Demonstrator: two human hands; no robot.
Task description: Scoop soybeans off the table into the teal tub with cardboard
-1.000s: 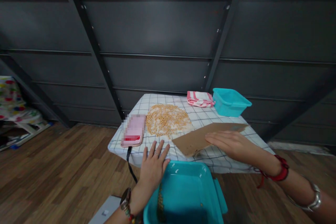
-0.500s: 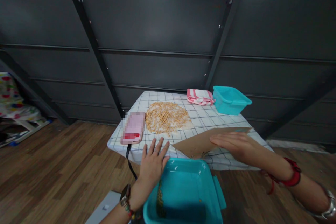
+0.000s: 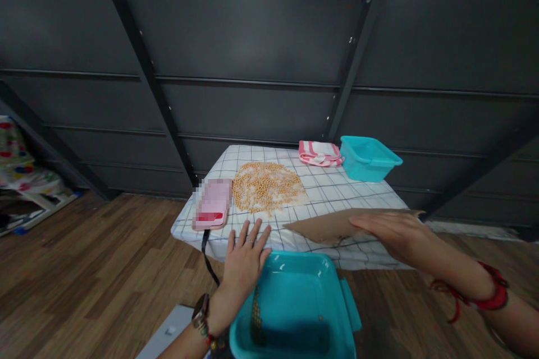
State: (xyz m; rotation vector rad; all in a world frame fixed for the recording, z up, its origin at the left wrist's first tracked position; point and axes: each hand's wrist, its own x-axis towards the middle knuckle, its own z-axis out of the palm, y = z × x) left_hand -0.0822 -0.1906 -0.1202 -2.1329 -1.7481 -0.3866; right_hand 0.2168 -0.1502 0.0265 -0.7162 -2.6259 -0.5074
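My left hand (image 3: 245, 262) lies with its fingers spread on the front edge of the checked tablecloth, beside the rim of a large turquoise tub (image 3: 298, 291). Some small round beans (image 3: 256, 314) lie along the tub's left side. In my right hand (image 3: 389, 231) is a brown piece of cardboard (image 3: 324, 227), held tilted over the right front of the table; the fingertips behind it are hidden. Beyond my left hand, a patch of yellowish round beans (image 3: 267, 184) mixed with white grains is spread on the cloth.
A pink phone-like object (image 3: 214, 200), partly blurred, lies on the left of the table with a black strap hanging off. Behind are a folded pink-and-white towel (image 3: 320, 153) and a smaller turquoise container (image 3: 366, 165). A dark panelled wall (image 3: 252, 39) rises behind.
My right hand has moved a little to the right with the cardboard, which now shows a narrower face. My left hand stays in place.
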